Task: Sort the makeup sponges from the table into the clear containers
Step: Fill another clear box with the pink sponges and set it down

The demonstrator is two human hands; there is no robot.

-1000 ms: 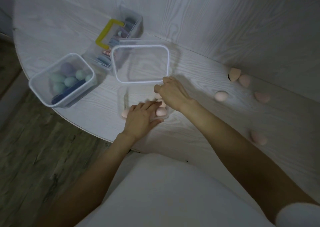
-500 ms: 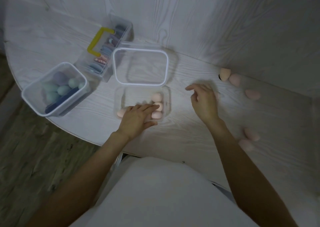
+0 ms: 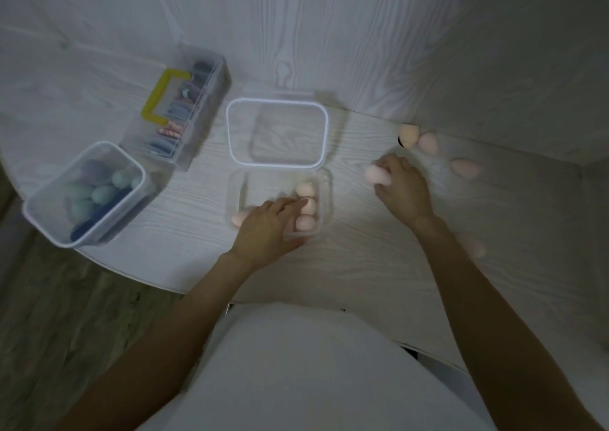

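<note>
Between the curled fingers point(image 3: 384, 173) of the right hand point(image 3: 403, 190) sat a pink sponge point(image 3: 374, 174), pinched at its near end and poking out leftward past the knuckles. A second before, that hand had been at the small clear container point(image 3: 324, 196); half a second before, it had reached out empty toward the loose sponges. It now had one in its grip, so the next drop into the container looked close.

Over at the container, the left hand point(image 3: 267, 226) rested with its fingers nearly straight, laid across the near rim and touching the pink sponges inside point(image 3: 306, 205), as it had throughout; it steadied the box and held nothing. One more pink sponge point(image 3: 238, 218) showed at the container's left side, though whether inside the wall I could not tell.

Beyond the right hand, three sponges point(image 3: 428, 142) lay near the wall and another point(image 3: 474, 246) beside the right forearm, all unsorted. A lid point(image 3: 230, 134) lay just behind the container. Farther left stood a tub of green and purple sponges point(image 3: 138, 170) and a yellow-handled case point(image 3: 211, 101).
</note>
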